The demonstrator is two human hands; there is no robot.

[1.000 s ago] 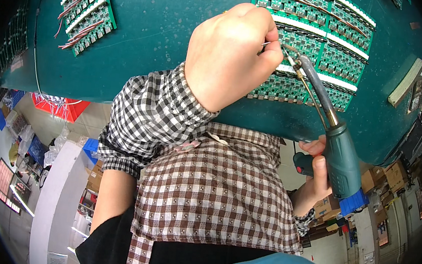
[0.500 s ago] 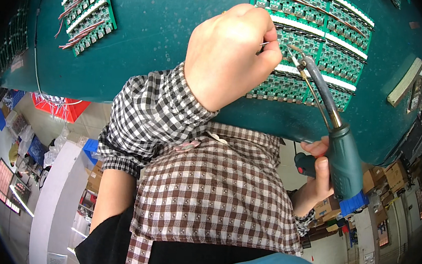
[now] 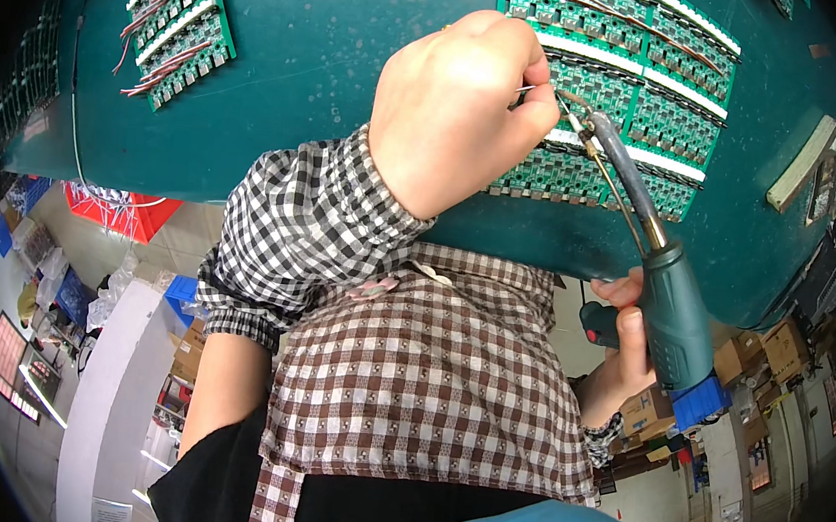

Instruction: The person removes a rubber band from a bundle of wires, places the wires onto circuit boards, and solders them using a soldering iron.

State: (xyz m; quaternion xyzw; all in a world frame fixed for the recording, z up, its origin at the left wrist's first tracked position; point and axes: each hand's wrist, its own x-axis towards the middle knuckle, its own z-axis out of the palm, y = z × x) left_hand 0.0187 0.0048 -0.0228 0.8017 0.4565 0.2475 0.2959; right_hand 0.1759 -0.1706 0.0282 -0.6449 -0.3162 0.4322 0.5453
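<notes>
My left hand [image 3: 459,111] is closed in a pinch over the left part of a green circuit board panel [image 3: 673,129]. Between thumb and forefinger is a thin wire [image 3: 525,88], its far end hidden by the fingers. My right hand [image 3: 625,367] grips a dark green soldering gun [image 3: 681,319] with a blue rear cap and a red-marked trigger. Its bent metal barrel and solder-feed tube slant up and left, and the tip ends right beside my left fingertips, over the boards. Red, white and dark wires [image 3: 600,3] lie across the panel's far rows.
Another board panel [image 3: 180,26] with wires lies at the far left of the green tabletop [image 3: 298,42]. A pale bar [image 3: 802,163] rests near the right edge. Below the table on the left is a red bin [image 3: 134,211] of white wires; cardboard boxes [image 3: 783,348] stand at right.
The soldering gun has shifted slightly left, bringing its tip closer to my left fingertips. My left hand has barely moved and keeps its pinch.
</notes>
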